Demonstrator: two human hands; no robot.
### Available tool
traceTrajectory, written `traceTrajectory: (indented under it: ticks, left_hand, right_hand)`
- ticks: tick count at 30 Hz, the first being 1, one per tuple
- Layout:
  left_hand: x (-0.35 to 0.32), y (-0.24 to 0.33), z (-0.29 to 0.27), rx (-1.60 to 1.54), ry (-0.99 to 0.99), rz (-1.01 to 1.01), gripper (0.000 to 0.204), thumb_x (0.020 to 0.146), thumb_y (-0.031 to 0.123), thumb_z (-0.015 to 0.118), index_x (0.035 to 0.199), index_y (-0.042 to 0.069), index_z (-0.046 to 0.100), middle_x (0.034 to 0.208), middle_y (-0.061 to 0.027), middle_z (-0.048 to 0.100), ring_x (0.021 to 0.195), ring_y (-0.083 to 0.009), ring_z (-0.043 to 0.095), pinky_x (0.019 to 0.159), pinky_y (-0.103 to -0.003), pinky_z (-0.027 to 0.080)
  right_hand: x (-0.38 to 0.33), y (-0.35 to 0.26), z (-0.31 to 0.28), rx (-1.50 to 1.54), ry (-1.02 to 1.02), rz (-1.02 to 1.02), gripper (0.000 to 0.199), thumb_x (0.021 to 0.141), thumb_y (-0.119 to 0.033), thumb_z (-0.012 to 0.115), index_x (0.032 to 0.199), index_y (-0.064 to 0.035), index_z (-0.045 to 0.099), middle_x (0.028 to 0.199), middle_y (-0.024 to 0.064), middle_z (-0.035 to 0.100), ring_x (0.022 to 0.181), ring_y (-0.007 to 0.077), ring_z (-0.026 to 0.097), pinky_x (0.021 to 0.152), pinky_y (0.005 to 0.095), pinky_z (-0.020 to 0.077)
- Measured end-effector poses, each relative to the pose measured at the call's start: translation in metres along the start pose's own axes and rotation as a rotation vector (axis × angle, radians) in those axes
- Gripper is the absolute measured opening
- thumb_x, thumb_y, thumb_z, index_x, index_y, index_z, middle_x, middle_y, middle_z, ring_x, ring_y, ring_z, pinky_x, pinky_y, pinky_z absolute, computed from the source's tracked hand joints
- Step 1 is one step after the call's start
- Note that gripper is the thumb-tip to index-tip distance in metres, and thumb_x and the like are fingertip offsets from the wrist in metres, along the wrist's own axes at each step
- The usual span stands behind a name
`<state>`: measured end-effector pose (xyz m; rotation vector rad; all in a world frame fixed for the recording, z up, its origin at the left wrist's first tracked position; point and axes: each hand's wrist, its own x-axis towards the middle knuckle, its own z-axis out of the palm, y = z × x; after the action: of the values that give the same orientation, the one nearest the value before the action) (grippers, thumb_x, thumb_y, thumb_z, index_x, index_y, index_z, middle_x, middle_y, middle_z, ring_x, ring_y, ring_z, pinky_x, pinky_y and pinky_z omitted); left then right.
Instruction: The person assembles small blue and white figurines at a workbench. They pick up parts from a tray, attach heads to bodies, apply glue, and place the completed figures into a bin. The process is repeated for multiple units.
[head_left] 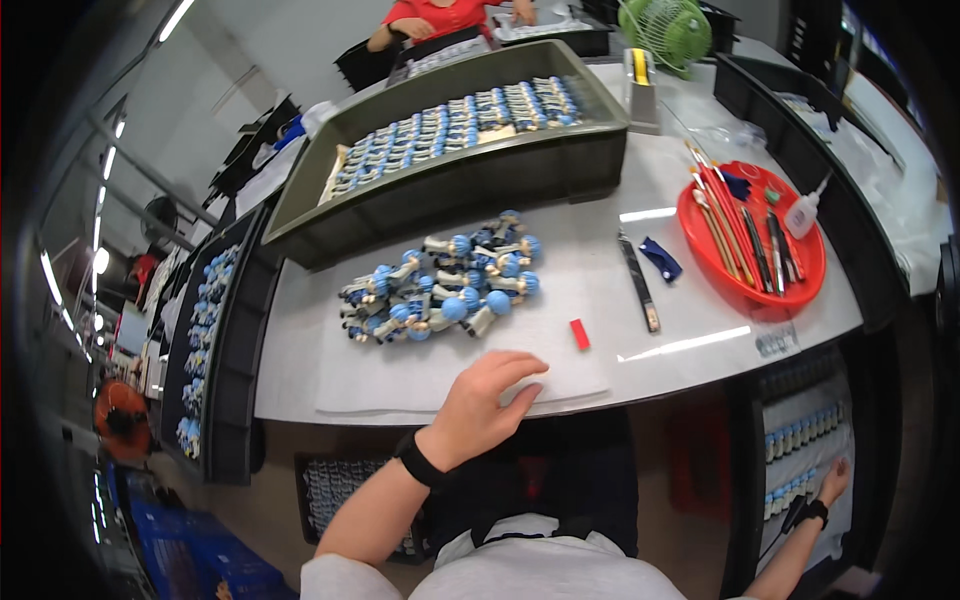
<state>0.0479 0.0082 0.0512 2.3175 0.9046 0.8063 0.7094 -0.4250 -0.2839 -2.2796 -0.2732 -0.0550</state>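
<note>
Your left hand hovers near the table's front edge, thumb and fingers curved but apart, gripping nothing. A pile of blue-topped figurines lies just beyond it, with a small red block to its right. Your right hand reaches into the black crate, beside rows of blue-topped figures; you cannot tell whether its fingers hold one.

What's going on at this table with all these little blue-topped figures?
Someone's left hand, fingers curved and apparently empty, is at the table's near edge, close to a loose pile of figures. Their right hand reaches into a low dark crate beside neat rows of figures; whether it holds one is unclear. A green bin behind the pile holds more.
</note>
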Motion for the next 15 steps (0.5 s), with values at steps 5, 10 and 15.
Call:
traceTrajectory:
  ticks: [5,10,15]
  left_hand:
    - [0.041,-0.018,-0.031,0.478,-0.02,0.105,0.02,0.071,0.01,0.073,0.086,0.002,0.062,0.082,-0.0126,0.064,0.079,-0.0294,0.059,0.072,-0.039,0.048]
    - [0.064,-0.043,-0.018,0.82,-0.129,-0.014,0.026,0.067,0.017,0.076,0.077,0.003,0.057,0.071,-0.0114,0.062,0.075,-0.0287,0.058,0.067,-0.038,0.046]
    - [0.044,-0.038,-0.028,0.579,0.0,0.029,0.029,0.07,0.014,0.074,0.092,0.003,0.059,0.078,-0.0106,0.063,0.079,-0.0275,0.057,0.07,-0.039,0.047]
  right_hand:
    - [-0.084,-0.238,-0.001,0.449,-0.113,-0.047,0.035,0.093,-0.023,0.058,0.123,-0.0057,0.055,0.111,0.0079,0.062,0.097,0.0155,0.06,0.079,0.027,0.0477]
    - [-0.165,-0.362,0.014,0.56,-0.338,-0.258,0.027,0.094,-0.013,0.055,0.119,-0.0038,0.056,0.105,0.0059,0.063,0.086,0.0099,0.06,0.072,0.0214,0.0478]
    - [-0.245,-0.438,0.033,0.662,-0.564,-0.367,0.021,0.092,-0.006,0.056,0.111,0.0001,0.058,0.097,0.0077,0.064,0.081,0.0115,0.061,0.073,0.023,0.0504]
